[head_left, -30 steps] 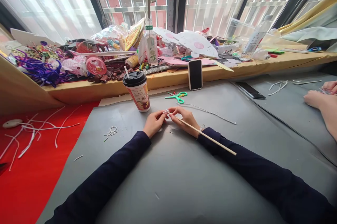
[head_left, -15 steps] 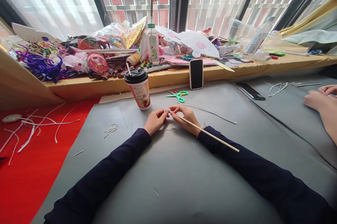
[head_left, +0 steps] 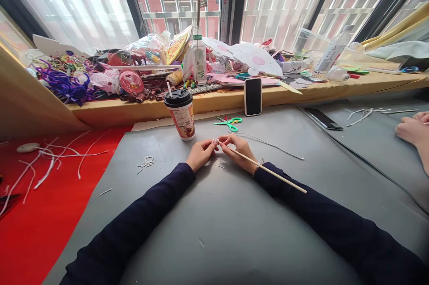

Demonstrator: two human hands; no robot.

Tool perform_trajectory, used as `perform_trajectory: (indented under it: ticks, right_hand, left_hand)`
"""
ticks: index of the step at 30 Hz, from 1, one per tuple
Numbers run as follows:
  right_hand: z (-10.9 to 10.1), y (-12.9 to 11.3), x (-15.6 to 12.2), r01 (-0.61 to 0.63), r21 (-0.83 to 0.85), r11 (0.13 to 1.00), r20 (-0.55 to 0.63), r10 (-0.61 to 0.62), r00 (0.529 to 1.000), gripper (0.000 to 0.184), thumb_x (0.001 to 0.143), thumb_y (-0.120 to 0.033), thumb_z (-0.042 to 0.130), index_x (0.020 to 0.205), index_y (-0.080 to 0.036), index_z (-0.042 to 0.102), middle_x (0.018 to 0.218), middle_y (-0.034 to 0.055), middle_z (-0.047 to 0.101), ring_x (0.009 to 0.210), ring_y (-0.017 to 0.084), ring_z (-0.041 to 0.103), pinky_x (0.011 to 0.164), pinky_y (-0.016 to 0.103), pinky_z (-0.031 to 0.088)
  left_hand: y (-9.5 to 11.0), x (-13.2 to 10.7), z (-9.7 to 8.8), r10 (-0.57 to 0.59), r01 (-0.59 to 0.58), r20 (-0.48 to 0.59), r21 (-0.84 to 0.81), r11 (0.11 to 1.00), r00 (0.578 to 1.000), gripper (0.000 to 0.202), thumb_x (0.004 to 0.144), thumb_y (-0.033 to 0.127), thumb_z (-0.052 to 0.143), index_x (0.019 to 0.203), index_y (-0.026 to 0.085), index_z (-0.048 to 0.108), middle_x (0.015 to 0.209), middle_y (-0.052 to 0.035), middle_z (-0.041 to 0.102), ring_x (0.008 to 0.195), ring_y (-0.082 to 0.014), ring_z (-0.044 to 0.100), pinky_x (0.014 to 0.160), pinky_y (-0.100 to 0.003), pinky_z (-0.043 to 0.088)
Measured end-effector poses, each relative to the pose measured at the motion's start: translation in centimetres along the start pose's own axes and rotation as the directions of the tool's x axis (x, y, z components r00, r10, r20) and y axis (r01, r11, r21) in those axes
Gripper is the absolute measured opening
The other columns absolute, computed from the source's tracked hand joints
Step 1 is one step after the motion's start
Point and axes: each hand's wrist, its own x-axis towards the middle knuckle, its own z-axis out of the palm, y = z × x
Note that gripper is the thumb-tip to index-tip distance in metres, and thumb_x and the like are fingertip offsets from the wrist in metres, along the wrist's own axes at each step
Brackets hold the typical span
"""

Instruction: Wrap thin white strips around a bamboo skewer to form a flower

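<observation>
My left hand (head_left: 200, 154) and my right hand (head_left: 238, 152) meet over the grey mat (head_left: 217, 213), fingertips pinched together. Between them is a small white piece (head_left: 215, 141) at the tip of a thin wooden stick (head_left: 268, 171). The stick runs back to the right over my right wrist and dark sleeve. My right hand grips the stick near its tip; my left hand pinches the white piece. A long white strand (head_left: 268, 144) lies on the mat just behind my right hand.
A paper cup with black lid and straw (head_left: 180, 114) stands behind my left hand. Green scissors (head_left: 229, 123) and an upright phone (head_left: 252, 96) are farther back. Craft clutter covers the window ledge (head_left: 150, 108). White strands lie on red cloth (head_left: 43, 173) at left. Another person's hand (head_left: 410, 131) rests at right.
My hands and the stick stay together at the same spot, with only small finger movement. The view has shifted slightly, so everything sits a little to the right.
</observation>
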Motion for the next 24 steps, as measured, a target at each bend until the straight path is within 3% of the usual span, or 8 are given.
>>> perform_trajectory:
  ticks: [13, 20, 24]
  right_hand:
    - [0.02, 0.16, -0.04, -0.030, -0.007, 1.000, -0.015, 0.030, 0.999, 0.016, 0.081, -0.033, 0.047, 0.073, -0.020, 0.046, 0.093, 0.0054, 0.063, 0.086, 0.017, 0.060, 0.076, 0.032, 0.045]
    - [0.02, 0.34, -0.17, 0.039, -0.064, 0.997, -0.013, -0.040, 0.999, 0.014, 0.082, -0.034, 0.047, 0.075, -0.021, 0.046, 0.096, 0.0055, 0.062, 0.086, 0.017, 0.059, 0.076, 0.034, 0.045]
    - [-0.01, 0.39, -0.11, 0.067, -0.099, 0.993, -0.029, -0.070, 0.997, 0.016, 0.081, -0.035, 0.047, 0.075, -0.020, 0.048, 0.091, 0.0048, 0.062, 0.083, 0.017, 0.058, 0.075, 0.032, 0.045]
  left_hand:
    - [-0.18, 0.07, 0.06, -0.009, 0.009, 0.022, -0.003, 1.000, 1.000, 0.037, 0.078, 0.045, 0.043, 0.075, 0.013, 0.060, 0.069, -0.0031, 0.060, 0.059, -0.0111, 0.051, 0.056, -0.022, 0.040]
    - [-0.22, -0.15, 0.41, 0.138, -0.113, -0.052, 0.333, 0.936, 0.989, 0.030, 0.080, 0.038, 0.042, 0.079, 0.015, 0.061, 0.075, -0.0045, 0.061, 0.066, -0.0136, 0.050, 0.063, -0.024, 0.039]
    - [-0.23, -0.09, 0.42, 0.130, -0.107, -0.044, 0.352, 0.930, 0.991, 0.028, 0.081, 0.035, 0.041, 0.082, 0.015, 0.061, 0.077, -0.0042, 0.061, 0.068, -0.0141, 0.051, 0.064, -0.023, 0.038]
